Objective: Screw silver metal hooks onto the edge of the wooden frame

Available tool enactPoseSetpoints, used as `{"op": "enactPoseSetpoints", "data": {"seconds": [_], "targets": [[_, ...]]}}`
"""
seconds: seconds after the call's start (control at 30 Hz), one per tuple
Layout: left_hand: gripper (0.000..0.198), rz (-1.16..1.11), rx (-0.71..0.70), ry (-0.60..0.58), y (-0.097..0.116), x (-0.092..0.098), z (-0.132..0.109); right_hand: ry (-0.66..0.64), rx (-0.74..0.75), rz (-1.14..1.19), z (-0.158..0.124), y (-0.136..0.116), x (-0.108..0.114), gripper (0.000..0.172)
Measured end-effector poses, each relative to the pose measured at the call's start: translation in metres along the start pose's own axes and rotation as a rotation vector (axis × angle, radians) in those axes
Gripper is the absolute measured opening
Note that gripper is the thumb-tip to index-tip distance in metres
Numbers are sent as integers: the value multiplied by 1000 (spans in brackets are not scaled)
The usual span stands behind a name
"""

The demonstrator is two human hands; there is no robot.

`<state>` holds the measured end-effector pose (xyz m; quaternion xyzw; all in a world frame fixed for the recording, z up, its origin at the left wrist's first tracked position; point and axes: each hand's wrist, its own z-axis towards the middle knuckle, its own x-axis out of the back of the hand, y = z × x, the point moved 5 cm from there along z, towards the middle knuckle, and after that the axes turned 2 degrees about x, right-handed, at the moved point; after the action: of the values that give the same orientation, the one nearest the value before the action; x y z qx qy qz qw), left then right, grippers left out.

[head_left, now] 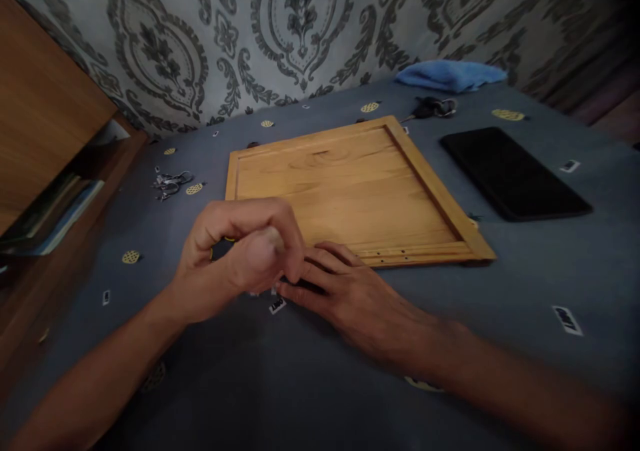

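Observation:
My left hand (240,251) is curled closed just in front of the near left corner of a wooden tray-like board (350,184), gripping something dark with a bit of yellow that I cannot make out. My right hand (340,288) lies low on the blue-grey cloth surface (525,271), fingers together and stretched toward the left hand, their tips hidden beneath it. Both hands meet at the board's near edge, which shows a row of small holes.
A black tablet or phone (513,171) lies right of the board. A blue folded cloth (450,74) and dark keys (433,108) sit at the back. A metal key bunch (170,183) lies left. A wooden shelf with books (50,211) stands at far left.

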<state>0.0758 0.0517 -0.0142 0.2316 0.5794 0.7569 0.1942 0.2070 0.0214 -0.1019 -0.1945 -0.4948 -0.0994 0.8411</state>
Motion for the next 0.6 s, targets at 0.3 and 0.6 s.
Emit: {"op": "enactPoseSetpoints", "data": {"seconds": [0.3,0.6], "targets": [[48,-130,-56,142,8,4,5,9,-6,4,1,0,0,27],[45,-165,-6,239,11,9,13,6,-8,-25,0,-1,0,30]]}}
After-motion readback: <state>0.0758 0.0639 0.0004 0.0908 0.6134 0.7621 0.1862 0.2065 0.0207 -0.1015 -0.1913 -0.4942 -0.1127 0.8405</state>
